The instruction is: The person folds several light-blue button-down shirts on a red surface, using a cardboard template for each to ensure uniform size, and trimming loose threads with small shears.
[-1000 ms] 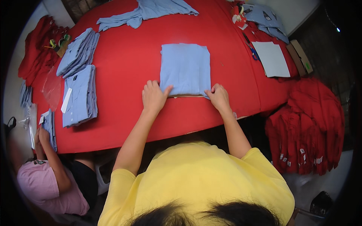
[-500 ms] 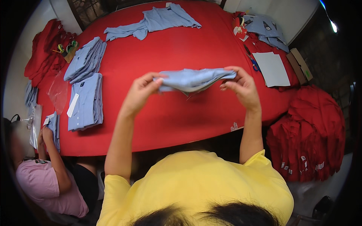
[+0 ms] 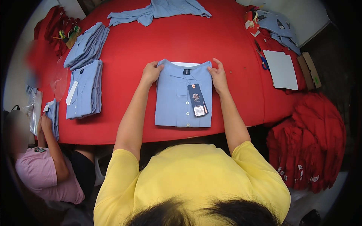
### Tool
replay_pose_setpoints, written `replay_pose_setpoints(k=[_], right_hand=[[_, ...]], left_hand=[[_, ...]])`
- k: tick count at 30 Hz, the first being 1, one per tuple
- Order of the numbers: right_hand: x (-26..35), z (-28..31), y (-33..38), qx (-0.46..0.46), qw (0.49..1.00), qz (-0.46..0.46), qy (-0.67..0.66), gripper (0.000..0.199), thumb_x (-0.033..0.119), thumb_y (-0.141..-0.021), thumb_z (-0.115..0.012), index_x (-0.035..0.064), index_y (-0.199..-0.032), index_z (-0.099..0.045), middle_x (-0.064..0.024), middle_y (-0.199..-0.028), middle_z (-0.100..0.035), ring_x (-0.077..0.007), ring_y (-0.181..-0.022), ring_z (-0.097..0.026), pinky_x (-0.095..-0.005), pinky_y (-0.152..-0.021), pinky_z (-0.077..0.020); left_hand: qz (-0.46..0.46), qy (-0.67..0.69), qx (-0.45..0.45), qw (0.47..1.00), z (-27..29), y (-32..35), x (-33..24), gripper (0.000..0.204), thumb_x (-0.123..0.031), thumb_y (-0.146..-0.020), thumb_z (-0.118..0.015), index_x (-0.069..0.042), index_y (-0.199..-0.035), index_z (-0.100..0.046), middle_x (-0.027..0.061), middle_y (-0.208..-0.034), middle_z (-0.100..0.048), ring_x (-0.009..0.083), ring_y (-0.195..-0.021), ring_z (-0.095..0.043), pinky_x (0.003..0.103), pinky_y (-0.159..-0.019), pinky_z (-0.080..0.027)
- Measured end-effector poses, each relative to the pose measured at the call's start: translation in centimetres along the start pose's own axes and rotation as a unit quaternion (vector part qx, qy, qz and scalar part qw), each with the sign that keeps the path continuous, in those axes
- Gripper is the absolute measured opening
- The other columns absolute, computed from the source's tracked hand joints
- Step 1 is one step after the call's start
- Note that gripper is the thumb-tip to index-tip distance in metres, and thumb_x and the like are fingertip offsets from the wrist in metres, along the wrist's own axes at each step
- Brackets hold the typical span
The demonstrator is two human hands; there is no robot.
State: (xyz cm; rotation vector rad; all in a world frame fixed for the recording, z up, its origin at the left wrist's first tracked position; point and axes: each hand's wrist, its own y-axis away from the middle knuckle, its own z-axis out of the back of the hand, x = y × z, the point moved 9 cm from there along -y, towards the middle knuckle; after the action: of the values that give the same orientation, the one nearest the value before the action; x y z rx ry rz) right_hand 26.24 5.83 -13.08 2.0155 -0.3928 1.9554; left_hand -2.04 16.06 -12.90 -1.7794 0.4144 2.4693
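A folded light-blue buttoned shirt lies face up on the red-covered table in front of me, its neckline away from me. A dark hang tag with a white sticker rests on its front, and a white edge shows inside the collar. My left hand pinches the far left corner of the shirt, thumb on top. At the far right corner, my right hand holds the edge with its thumb on the cloth, the index finger stretched away from it. Fingers under the cloth are hidden.
Two stacks of folded blue shirts stand at the left. Beyond lies an unfolded blue shirt. Scissors, white sheets and a cardboard box are at right, above a red garment heap. A co-worker in pink handles a blue garment at left.
The folded shirt has come down from a raised, edge-on position to lie flat on the table, its buttoned front and tag now showing. Both my hands have moved with it and closer together.
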Motion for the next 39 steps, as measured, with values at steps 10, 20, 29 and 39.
replay_pose_setpoints(k=[10,20,29,39], right_hand=[[2.7,-2.9,3.0,0.267,0.955,0.016,0.126,0.061,0.0,-0.079,-0.061,0.0033,-0.138,-0.046,-0.0115,-0.131,-0.048,-0.022,-0.12,-0.048,-0.0297,-0.101,-0.0381],[14.8,-24.6,1.6,0.443,0.895,0.045,0.03,0.061,-0.004,-0.079,-0.062,-0.0005,-0.138,-0.045,-0.0132,-0.126,-0.052,-0.0197,-0.107,-0.056,-0.0286,-0.091,-0.0475],[9.4,-51.1,1.1,0.382,0.902,0.2,0.001,0.07,0.01,-0.072,-0.071,-0.0045,-0.136,-0.044,-0.0217,-0.127,-0.049,-0.0323,-0.114,-0.053,-0.036,-0.095,-0.0447],[1.3,-52.3,2.0,0.404,0.905,0.093,0.093,0.068,0.004,-0.077,-0.067,-0.0021,-0.139,-0.041,-0.0201,-0.141,-0.041,-0.0292,-0.131,-0.041,-0.0331,-0.107,-0.0337]], left_hand=[[-0.073,-0.059,0.043,0.995,0.7,3.7,-1.3,0.033,0.004,-0.078,-0.061,-0.007,-0.109,-0.06,0.0123,-0.113,-0.057,0.0242,-0.107,-0.055,0.033,-0.09,-0.046],[-0.104,-0.222,-0.156,0.957,23.5,11.4,-11.6,0.039,0.005,-0.081,-0.056,-0.006,-0.117,-0.064,0.0058,-0.108,-0.063,0.0131,-0.093,-0.058,0.027,-0.084,-0.047],[-0.019,-0.372,-0.254,0.892,45.2,5.3,-5.8,0.045,-0.005,-0.087,-0.056,-0.009,-0.132,-0.055,0.0178,-0.139,-0.048,0.0261,-0.127,-0.048,0.032,-0.103,-0.038],[-0.034,-0.178,-0.321,0.93,42.7,12.9,2.2,0.027,-0.012,-0.084,-0.064,-0.002,-0.108,-0.067,0.0105,-0.1,-0.068,0.0174,-0.086,-0.06,0.031,-0.082,-0.047]])
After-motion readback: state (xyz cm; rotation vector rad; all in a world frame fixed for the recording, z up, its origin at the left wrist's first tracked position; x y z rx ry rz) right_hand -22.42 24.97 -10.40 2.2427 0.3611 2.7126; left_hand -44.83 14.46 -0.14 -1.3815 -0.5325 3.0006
